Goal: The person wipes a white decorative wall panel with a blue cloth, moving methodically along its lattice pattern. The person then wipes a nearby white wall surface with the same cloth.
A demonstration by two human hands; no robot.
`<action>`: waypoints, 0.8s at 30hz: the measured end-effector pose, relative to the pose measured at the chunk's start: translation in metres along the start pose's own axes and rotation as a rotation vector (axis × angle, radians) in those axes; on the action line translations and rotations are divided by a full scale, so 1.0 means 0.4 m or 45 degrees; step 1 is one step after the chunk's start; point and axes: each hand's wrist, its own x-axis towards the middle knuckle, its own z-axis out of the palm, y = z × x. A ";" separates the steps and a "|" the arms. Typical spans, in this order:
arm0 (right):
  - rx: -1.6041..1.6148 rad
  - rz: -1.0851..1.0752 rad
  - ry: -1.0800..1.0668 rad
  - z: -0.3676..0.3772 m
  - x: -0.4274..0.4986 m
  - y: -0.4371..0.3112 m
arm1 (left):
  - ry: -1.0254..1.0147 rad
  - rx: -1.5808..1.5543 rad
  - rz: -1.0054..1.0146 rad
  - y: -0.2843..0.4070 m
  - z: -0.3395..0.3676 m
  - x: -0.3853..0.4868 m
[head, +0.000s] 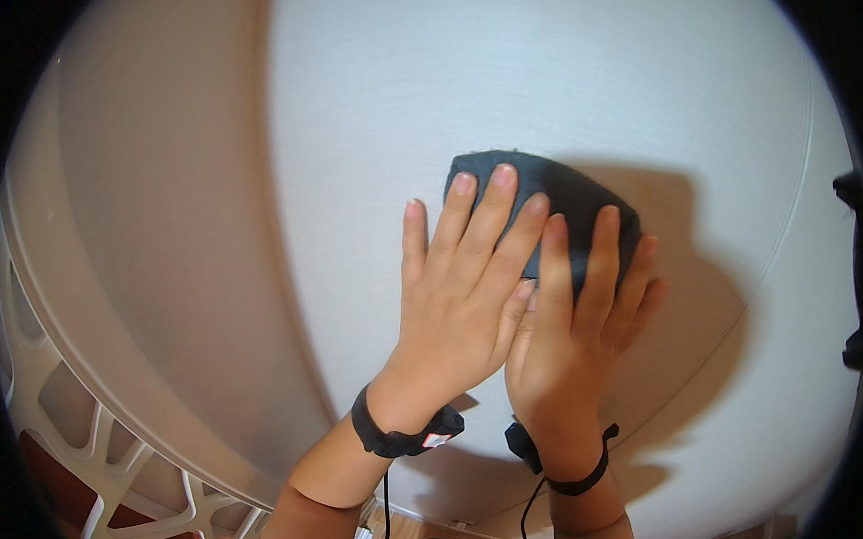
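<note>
A folded dark blue-grey cloth (578, 186) lies against a large, smooth whitish surface (368, 100). My left hand (460, 283) rests flat on the cloth's left part, its fingers spread and its little finger off the cloth's left edge. My right hand (582, 307) lies on the lower right part, with its fingers apart. The two thumbs meet just below the cloth. Both palms face the surface and are hidden from view. Each wrist wears a black strap with a small black module and a cable.
A beige panel (164, 172) with a curved rim stands at the left. Below it is a white openwork lattice (117, 451). Wooden flooring (440, 522) shows at the bottom, and black objects (849, 191) stand at the right edge.
</note>
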 end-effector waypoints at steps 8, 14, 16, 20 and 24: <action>0.208 -0.093 -0.076 0.029 -0.002 -0.070 | -0.020 -0.076 -0.113 -0.074 -0.012 -0.047; 0.232 -0.153 -0.064 0.026 -0.023 -0.077 | 0.068 -0.051 -0.207 -0.066 0.014 -0.091; 0.244 -0.161 -0.087 0.009 -0.041 -0.055 | 0.055 -0.067 -0.201 -0.041 0.024 -0.108; 0.125 -0.094 -0.158 -0.032 -0.089 0.002 | 0.018 -0.104 -0.157 0.028 0.049 -0.134; -0.026 -0.035 -0.135 -0.070 -0.142 0.079 | -0.011 -0.111 -0.081 0.110 0.075 -0.144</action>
